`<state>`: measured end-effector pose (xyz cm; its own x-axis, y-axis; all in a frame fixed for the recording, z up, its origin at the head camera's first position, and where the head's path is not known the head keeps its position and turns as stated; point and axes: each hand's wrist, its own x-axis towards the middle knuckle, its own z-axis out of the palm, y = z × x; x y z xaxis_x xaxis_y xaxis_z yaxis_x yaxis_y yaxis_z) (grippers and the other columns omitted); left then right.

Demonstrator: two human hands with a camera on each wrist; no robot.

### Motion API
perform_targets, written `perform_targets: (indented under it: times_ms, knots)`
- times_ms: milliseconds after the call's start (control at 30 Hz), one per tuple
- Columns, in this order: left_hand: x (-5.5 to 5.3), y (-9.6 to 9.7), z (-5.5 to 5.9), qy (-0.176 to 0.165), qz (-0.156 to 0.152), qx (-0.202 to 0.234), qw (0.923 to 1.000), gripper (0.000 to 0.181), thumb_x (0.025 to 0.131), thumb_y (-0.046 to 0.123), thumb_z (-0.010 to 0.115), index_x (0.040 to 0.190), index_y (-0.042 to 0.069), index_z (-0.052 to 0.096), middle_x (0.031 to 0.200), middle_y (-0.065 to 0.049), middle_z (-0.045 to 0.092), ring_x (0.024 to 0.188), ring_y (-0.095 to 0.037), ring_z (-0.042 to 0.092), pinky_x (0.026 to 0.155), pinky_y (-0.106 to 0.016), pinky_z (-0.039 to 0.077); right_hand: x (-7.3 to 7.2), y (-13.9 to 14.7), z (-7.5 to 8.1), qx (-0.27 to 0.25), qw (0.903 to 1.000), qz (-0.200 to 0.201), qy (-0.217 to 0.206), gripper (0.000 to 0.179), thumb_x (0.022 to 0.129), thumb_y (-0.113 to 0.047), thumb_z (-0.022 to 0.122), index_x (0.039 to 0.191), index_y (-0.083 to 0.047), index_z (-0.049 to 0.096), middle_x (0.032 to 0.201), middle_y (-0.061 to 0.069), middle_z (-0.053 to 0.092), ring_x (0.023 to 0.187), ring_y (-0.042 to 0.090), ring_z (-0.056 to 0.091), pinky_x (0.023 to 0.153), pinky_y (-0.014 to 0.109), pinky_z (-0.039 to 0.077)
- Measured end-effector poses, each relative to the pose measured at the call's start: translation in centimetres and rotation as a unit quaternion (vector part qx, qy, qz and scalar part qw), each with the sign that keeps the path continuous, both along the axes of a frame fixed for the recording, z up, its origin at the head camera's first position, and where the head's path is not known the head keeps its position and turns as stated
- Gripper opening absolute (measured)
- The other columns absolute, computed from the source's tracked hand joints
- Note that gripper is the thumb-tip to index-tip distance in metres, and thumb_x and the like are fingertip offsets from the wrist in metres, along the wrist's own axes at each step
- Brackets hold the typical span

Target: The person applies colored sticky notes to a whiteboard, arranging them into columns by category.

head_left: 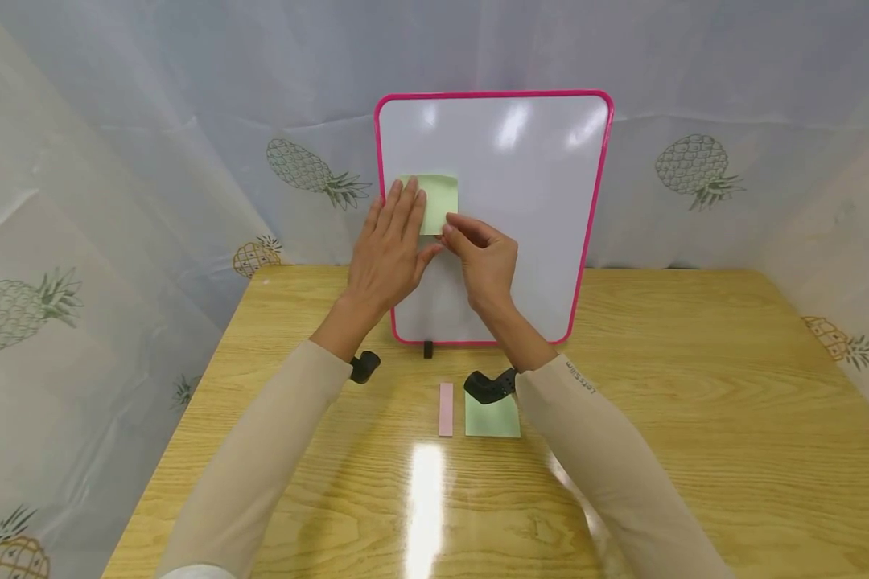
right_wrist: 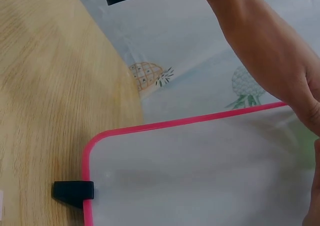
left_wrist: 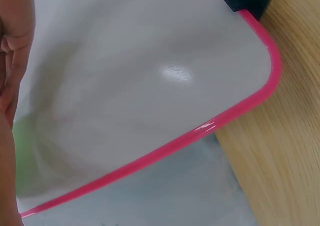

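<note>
A pale green sticky note [head_left: 440, 206] lies against the left part of a whiteboard [head_left: 529, 177] with a pink frame. My left hand [head_left: 384, 259] presses on the note's left side with its fingers straight and pointing up. At the lower right corner of the note, my right hand [head_left: 491, 261] pinches the paper between thumb and forefinger. Only a blurred strip of the green note [left_wrist: 24, 158] shows in the left wrist view. The right wrist view also catches a bit of the whiteboard [right_wrist: 190, 171], with the hands at its right edge.
The board stands upright on a wooden table [head_left: 666, 386], with a black foot [head_left: 428, 350] at its lower edge. In front lie a pink paper strip [head_left: 445, 410] and a green sticky pad [head_left: 494, 421], partly hidden by a black wrist camera [head_left: 488, 388]. A pineapple-print curtain [head_left: 210, 185] hangs behind.
</note>
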<state>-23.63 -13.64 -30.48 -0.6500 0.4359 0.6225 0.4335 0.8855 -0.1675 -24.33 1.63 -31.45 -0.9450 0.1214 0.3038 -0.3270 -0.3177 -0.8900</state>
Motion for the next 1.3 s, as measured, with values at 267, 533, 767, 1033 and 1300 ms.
perform_targets:
  times_ms: [267,533,767,1033,1300]
  knots:
    - [-0.13,0.14,-0.10,0.004,0.006,-0.001,1.0000,0.070,0.099,0.044,0.046,0.148,-0.003,0.028,0.155,-0.018,0.021,0.144,-0.030,0.012,0.116,-0.042,0.008,-0.12,-0.24,-0.04,0.000,1.0000,-0.001,0.000,0.022,0.081,-0.002,0.075,0.101,0.006,0.072,0.089,0.016,0.070,0.075,0.019,0.070,0.077,0.031,0.056]
    - [-0.44,0.25,-0.03,0.009,0.012,-0.008,0.9999,0.071,0.099,0.044,0.046,0.148,-0.004,0.027,0.156,-0.018,0.019,0.144,-0.031,0.011,0.116,-0.043,0.009,-0.29,-0.25,0.16,0.006,1.0000,-0.003,0.002,0.023,0.081,-0.003,0.075,0.102,0.005,0.072,0.093,0.017,0.069,0.076,0.019,0.070,0.077,0.031,0.056]
    - [-0.51,0.21,-0.04,-0.002,0.019,-0.009,0.9998,0.072,0.099,0.045,0.044,0.149,-0.003,0.026,0.157,-0.018,0.016,0.145,-0.030,0.008,0.116,-0.042,0.005,-0.40,-0.24,0.04,0.005,1.0000,-0.004,-0.005,0.023,0.081,-0.003,0.075,0.103,0.005,0.072,0.093,0.017,0.069,0.076,0.019,0.069,0.078,0.031,0.056]
    - [-0.70,0.16,-0.14,0.000,0.017,-0.011,0.9998,0.071,0.099,0.044,0.044,0.148,-0.004,0.026,0.157,-0.019,0.016,0.145,-0.031,0.008,0.116,-0.043,0.008,-0.43,-0.34,0.04,0.001,0.9999,-0.003,-0.011,0.023,0.081,-0.002,0.074,0.102,0.006,0.072,0.092,0.017,0.069,0.075,0.018,0.069,0.077,0.030,0.056]
    - [-0.91,0.03,-0.16,0.008,0.016,-0.013,0.9998,0.070,0.100,0.043,0.044,0.148,-0.005,0.025,0.156,-0.019,0.016,0.144,-0.031,0.009,0.116,-0.042,0.006,-0.57,-0.23,0.12,0.001,0.9998,0.004,-0.021,0.023,0.080,0.001,0.074,0.102,0.007,0.071,0.092,0.018,0.068,0.074,0.018,0.069,0.077,0.031,0.056]
